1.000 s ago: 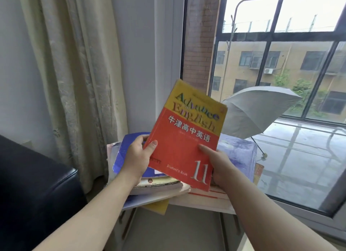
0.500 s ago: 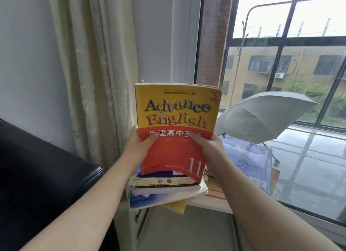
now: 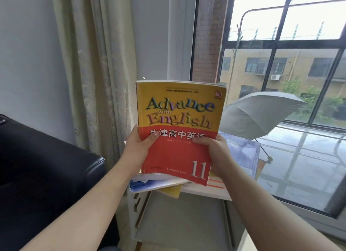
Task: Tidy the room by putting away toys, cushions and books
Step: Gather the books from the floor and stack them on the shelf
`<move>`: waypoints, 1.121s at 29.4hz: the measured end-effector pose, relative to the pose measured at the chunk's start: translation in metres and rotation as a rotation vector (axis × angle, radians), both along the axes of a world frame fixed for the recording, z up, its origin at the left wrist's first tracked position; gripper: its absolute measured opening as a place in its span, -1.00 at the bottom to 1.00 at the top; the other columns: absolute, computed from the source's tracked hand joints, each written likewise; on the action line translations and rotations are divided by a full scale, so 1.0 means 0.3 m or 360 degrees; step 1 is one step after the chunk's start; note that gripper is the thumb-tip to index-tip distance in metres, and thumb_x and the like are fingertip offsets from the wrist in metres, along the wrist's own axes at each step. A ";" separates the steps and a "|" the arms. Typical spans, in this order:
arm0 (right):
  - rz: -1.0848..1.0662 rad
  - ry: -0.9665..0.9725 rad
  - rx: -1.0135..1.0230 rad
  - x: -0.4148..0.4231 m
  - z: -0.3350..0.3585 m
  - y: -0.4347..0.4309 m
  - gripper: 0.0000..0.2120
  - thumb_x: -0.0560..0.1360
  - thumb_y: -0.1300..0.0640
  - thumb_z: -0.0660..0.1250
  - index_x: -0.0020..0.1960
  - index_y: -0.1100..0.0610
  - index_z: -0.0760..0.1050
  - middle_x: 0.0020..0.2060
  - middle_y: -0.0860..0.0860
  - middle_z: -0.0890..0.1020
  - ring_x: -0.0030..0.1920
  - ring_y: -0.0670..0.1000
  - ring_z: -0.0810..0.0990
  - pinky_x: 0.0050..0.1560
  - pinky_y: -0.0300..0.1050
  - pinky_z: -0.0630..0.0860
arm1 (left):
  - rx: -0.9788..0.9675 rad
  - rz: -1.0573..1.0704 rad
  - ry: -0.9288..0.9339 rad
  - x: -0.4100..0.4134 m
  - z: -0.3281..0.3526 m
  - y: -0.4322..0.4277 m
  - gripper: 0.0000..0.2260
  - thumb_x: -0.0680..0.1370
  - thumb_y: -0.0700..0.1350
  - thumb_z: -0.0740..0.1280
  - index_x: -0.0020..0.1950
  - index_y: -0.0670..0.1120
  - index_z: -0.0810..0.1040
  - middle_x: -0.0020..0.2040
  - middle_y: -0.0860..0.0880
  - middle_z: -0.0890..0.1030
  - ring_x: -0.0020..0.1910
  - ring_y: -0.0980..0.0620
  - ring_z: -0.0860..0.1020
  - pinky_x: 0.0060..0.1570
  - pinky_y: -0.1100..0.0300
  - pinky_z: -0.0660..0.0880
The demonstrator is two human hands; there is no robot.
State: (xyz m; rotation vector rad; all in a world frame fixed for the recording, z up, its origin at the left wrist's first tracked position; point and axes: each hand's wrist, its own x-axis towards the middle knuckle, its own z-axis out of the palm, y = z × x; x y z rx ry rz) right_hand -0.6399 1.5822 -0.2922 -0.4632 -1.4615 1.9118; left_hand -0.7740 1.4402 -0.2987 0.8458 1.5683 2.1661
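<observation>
A yellow and red English textbook (image 3: 179,123) stands almost upright in front of me, cover facing me. My left hand (image 3: 137,150) grips its left edge, thumb across the red cover. My right hand (image 3: 215,151) grips its right edge, thumb on the cover too. Below the book lies a messy stack of books (image 3: 155,183) on a small white shelf unit (image 3: 206,192). A blue-covered book (image 3: 241,153) lies on the stack to the right, partly hidden by my right hand.
A black leather sofa arm (image 3: 46,160) sits at the left. A beige curtain (image 3: 97,72) hangs behind the stack. A large window (image 3: 280,44) fills the right side, with an open grey umbrella (image 3: 262,112) outside on the wet ledge.
The textbook has turned from tilted to upright and risen toward me. Both hands have shifted up along its side edges, and the view has moved closer to the stack.
</observation>
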 end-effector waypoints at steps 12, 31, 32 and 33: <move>-0.0031 -0.0212 -0.0135 0.281 -0.184 -0.042 -0.74 0.37 0.50 0.31 -0.07 0.20 0.56 -0.28 0.09 0.70 -0.32 0.07 0.68 -0.27 -0.08 0.65 | -0.0350 -0.0338 0.0038 0.204 -0.159 -0.076 -0.65 0.49 -0.21 0.38 0.26 -0.12 0.44 0.12 -0.11 0.63 0.05 -0.06 0.62 -0.04 0.10 0.60; 0.0052 -0.0371 -0.0258 0.201 -0.456 -0.054 -0.82 0.43 0.35 0.38 0.00 0.16 0.58 -0.20 0.10 0.72 -0.24 0.09 0.70 -0.25 -0.06 0.63 | -0.0920 -0.0051 0.0301 0.093 -0.379 -0.028 -0.81 0.47 -0.10 0.43 0.05 0.00 0.53 -0.09 0.10 0.62 -0.12 0.08 0.61 -0.19 0.24 0.50; 0.0052 -0.0358 -0.0266 0.187 -0.458 -0.049 -0.80 0.43 0.35 0.38 0.03 0.18 0.58 -0.17 0.13 0.71 -0.22 0.11 0.70 -0.22 -0.04 0.64 | -0.0949 -0.0051 0.0321 0.075 -0.374 -0.021 -0.79 0.47 -0.09 0.43 0.07 0.00 0.52 -0.08 0.10 0.62 -0.13 0.10 0.60 -0.19 0.24 0.50; 0.0048 -0.0346 -0.0279 0.176 -0.460 -0.044 -0.78 0.43 0.35 0.38 0.05 0.19 0.57 -0.16 0.14 0.71 -0.21 0.12 0.69 -0.21 -0.03 0.64 | -0.0961 -0.0063 0.0331 0.061 -0.367 -0.014 -0.79 0.47 -0.09 0.43 0.08 0.00 0.52 -0.07 0.09 0.63 -0.12 0.10 0.60 -0.17 0.22 0.51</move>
